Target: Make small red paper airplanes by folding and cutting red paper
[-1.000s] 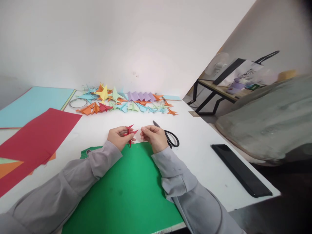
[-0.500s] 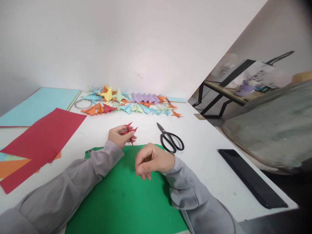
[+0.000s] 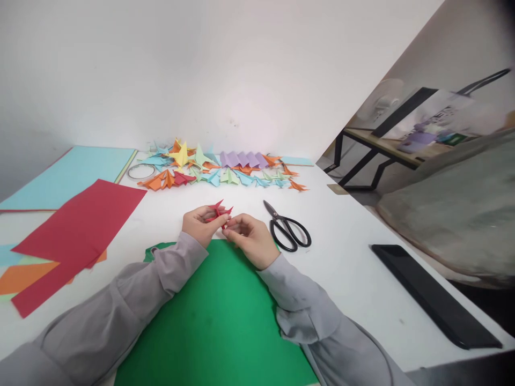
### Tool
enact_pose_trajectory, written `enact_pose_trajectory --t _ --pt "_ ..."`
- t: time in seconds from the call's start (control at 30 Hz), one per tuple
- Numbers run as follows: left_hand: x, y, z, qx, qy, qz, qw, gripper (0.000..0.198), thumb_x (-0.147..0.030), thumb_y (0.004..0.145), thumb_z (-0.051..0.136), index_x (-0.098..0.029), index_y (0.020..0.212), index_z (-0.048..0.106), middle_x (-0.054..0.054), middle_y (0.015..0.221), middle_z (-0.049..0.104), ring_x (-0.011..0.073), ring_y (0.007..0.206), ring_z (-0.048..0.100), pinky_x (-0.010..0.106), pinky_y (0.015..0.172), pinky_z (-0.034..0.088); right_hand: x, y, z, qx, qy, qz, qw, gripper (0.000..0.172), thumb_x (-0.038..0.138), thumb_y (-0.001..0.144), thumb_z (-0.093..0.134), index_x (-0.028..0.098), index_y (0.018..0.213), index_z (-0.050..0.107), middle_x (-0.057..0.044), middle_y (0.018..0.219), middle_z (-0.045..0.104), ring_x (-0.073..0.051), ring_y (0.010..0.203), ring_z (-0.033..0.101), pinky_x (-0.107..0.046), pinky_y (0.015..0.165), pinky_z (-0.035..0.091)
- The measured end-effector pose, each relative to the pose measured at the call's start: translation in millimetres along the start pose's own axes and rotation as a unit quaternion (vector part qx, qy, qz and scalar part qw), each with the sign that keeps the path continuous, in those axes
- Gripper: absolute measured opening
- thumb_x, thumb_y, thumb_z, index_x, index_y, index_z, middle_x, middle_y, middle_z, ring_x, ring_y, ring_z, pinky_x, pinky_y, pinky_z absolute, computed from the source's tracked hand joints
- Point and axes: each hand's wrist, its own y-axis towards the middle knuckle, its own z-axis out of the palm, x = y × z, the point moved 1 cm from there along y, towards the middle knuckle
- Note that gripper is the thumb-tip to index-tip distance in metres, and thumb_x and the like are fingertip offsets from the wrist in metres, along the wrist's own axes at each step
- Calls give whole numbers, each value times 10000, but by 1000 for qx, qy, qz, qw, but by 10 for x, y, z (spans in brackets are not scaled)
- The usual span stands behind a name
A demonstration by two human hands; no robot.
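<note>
Dark lettering on the white, black-edged bag (image 3: 453, 103) is looking too blurred to read. The left hand (image 3: 200, 225) is pinching a small red folded-paper figure (image 3: 218, 212) between thumb and fingers, near the far edge of the flat green sheet (image 3: 217, 316). The right hand (image 3: 254, 240) is reaching its lower end, thumb and forefinger nearly together; whether they are gripping, I cannot tell. Two sharp tips are pointing up and rightward, its long axis slanting steeply down.
</note>
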Motion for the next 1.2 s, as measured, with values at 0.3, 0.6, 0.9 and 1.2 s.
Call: enact_pose_trajectory --t 0.3,0.6,0.9,1.2 --pt "-62 -17 15 45 -54 -33 997 313 -179 448 787 -104 721 653 50 706 704 182 729 663 342 752 539 -9 18 -62 -45 10 -5 999 174 308 630 675 171 733 647 -14 637 632 -129 565 559 -238 465 420" --pt "5 -42 8 106 -25 -20 994 500 -161 415 812 -98 890 666 66 790 709 196 752 659 366 788 522 -24 89 -161 -123 210 75 967 266 312 493 772 167 676 644 12 558 604 -105 533 560 -213 459 442" --pt "-57 -76 -19 204 -79 -89 972 355 -343 571 751 -113 834 688 82 760 690 208 739 641 337 640 538 -13 148 -266 -163 291 113 936 230 204 495 721 165 699 622 33 517 571 -81 480 529 -194 436 402" --pt "-63 -13 -42 145 -85 -132 977 263 -339 565 730 -99 653 665 75 635 662 155 537 603 295 499 515 15 146 -274 -121 277 115 946 266 170 461 675 157 724 636 60 453 535 -62 376 433 -203 394 337"
